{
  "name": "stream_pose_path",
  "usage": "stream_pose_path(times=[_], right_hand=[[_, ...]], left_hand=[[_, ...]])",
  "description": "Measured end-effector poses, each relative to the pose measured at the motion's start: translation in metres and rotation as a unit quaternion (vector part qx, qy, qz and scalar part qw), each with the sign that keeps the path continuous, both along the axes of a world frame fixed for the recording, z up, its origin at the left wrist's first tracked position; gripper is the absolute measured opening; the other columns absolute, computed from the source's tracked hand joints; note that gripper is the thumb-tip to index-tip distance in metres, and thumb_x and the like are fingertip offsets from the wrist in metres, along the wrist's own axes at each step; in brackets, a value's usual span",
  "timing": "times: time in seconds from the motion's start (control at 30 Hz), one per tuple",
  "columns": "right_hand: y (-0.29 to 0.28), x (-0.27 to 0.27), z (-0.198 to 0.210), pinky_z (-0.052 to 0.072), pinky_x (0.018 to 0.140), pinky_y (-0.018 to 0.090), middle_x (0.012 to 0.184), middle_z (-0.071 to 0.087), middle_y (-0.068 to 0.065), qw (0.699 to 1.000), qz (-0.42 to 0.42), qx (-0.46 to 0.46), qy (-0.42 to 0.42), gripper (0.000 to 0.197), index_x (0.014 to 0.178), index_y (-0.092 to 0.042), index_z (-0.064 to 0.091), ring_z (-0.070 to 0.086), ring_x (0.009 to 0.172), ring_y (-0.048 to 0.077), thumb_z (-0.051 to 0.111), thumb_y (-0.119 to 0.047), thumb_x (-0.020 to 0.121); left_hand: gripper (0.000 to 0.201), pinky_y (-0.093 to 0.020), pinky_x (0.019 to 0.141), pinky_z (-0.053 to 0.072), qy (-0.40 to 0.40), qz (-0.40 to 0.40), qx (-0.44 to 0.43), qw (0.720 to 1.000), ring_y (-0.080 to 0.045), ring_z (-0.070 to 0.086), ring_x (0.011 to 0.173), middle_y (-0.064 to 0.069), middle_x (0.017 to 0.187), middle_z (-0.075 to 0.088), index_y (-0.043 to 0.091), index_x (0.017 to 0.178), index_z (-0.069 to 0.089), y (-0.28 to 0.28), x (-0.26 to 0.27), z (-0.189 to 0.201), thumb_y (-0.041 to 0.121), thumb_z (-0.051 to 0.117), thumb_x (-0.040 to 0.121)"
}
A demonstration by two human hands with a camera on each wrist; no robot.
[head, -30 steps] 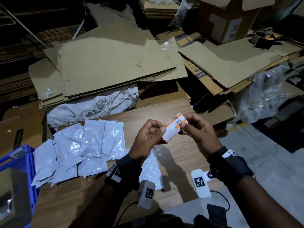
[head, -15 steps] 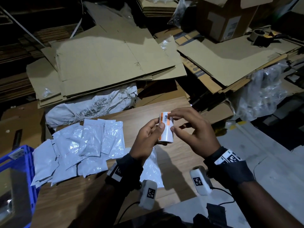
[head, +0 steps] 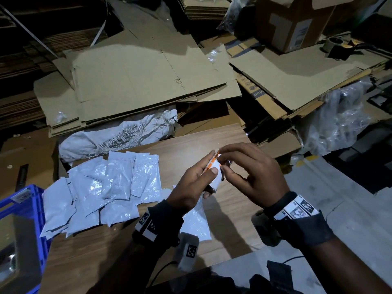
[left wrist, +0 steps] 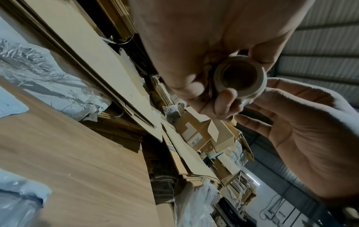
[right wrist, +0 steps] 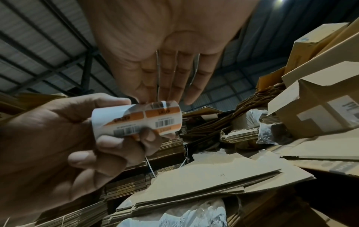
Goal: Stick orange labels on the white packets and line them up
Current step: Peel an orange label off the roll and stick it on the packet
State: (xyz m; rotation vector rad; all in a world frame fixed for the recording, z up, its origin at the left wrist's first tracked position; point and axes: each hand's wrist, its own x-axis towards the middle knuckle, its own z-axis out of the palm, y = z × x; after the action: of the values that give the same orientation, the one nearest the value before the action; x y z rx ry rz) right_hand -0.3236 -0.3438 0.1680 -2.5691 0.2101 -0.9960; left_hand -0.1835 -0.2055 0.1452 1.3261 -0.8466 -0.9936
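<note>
A small roll of orange barcode labels (head: pixel 216 181) stands about upright in my left hand (head: pixel 209 164), gripped with thumb and fingers round its body above the wooden table (head: pixel 233 234). The right wrist view shows the roll (right wrist: pixel 136 121) with orange labels facing out; the left wrist view looks into its cardboard core (left wrist: pixel 240 76). My right hand (head: pixel 224 160) reaches over the roll's far end, forefinger and thumb pinching at the outermost label. A loose pile of white packets (head: pixel 118 183) lies on the table to the left. One more packet (head: pixel 197 221) lies under my left wrist.
A blue crate (head: pixel 23 211) stands at the table's left edge. Behind the table lie a torn white sack (head: pixel 118 139), flattened cardboard sheets (head: pixel 137 75), a cardboard box (head: pixel 297 22) and crumpled clear plastic (head: pixel 339 124). Grey floor (head: pixel 339 209) shows on the right.
The left hand has turned the label roll from lying sideways to standing about upright. The right hand has shifted from the roll's side to its far end.
</note>
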Motion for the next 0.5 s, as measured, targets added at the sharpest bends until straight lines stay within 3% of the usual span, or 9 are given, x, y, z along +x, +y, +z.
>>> stream_pose_path(times=[0.13,0.23,0.3,0.37,0.43,0.5], right_hand=[[-0.0028,0.0013,-0.0022,0.053,0.074,0.043,0.114,0.068,-0.004,1.0,0.015,0.005,0.016,0.01,0.101,-0.015,0.074,0.065,0.101,0.019,0.069,-0.023,0.098],[-0.0028,0.0012,-0.0033,0.051,0.074,0.042,0.108,0.068,-0.001,1.0,0.018,-0.014,0.013,0.012,0.096,-0.013,0.074,0.064,0.097,0.021,0.069,-0.023,0.099],[-0.0031,0.0016,-0.0036,0.051,0.072,0.043,0.104,0.069,0.0,1.0,0.018,-0.024,0.007,0.015,0.094,-0.012,0.074,0.064,0.093,0.023,0.068,-0.024,0.1],[-0.0038,0.0019,-0.0044,0.05,0.07,0.044,0.101,0.069,0.001,0.999,0.017,-0.032,0.004,0.017,0.092,-0.012,0.074,0.063,0.09,0.025,0.067,-0.025,0.1],[-0.0041,0.0023,-0.0062,0.05,0.068,0.044,0.098,0.068,0.001,0.999,0.014,-0.042,0.005,0.018,0.093,-0.012,0.074,0.063,0.087,0.026,0.066,-0.026,0.101],[-0.0041,0.0028,-0.0082,0.051,0.066,0.044,0.097,0.068,0.0,0.999,0.008,-0.044,0.005,0.018,0.094,-0.013,0.075,0.063,0.085,0.025,0.065,-0.026,0.102]], left_hand=[[0.063,-0.021,0.054,0.038,0.002,-0.01,-0.005,1.0,-0.027,0.038,0.074,0.001,0.129,0.07,0.02,0.158,0.032,0.0001,-0.0002,-0.0015,0.03,0.048,0.098],[0.057,-0.021,0.051,0.034,0.0,-0.011,-0.023,1.0,-0.022,0.032,0.064,0.009,0.106,0.072,0.017,0.155,0.037,-0.0009,-0.0004,-0.0002,0.025,0.045,0.1],[0.048,-0.021,0.049,0.032,-0.008,-0.015,-0.037,0.999,-0.019,0.032,0.062,0.002,0.098,0.068,0.022,0.15,0.045,-0.0022,0.0007,-0.0006,0.022,0.043,0.102],[0.043,-0.023,0.048,0.029,-0.006,-0.014,-0.034,0.999,-0.019,0.031,0.06,-0.015,0.085,0.054,0.029,0.144,0.051,-0.004,0.0015,-0.0018,0.022,0.044,0.101],[0.044,-0.025,0.048,0.027,0.0,-0.018,-0.032,0.999,-0.022,0.027,0.06,-0.015,0.08,0.041,0.029,0.144,0.052,-0.0048,0.0012,-0.0044,0.023,0.044,0.102],[0.045,-0.024,0.049,0.028,0.008,-0.03,-0.031,0.999,-0.023,0.026,0.06,-0.015,0.081,0.041,0.025,0.147,0.05,-0.0048,0.0013,-0.0072,0.023,0.044,0.103]])
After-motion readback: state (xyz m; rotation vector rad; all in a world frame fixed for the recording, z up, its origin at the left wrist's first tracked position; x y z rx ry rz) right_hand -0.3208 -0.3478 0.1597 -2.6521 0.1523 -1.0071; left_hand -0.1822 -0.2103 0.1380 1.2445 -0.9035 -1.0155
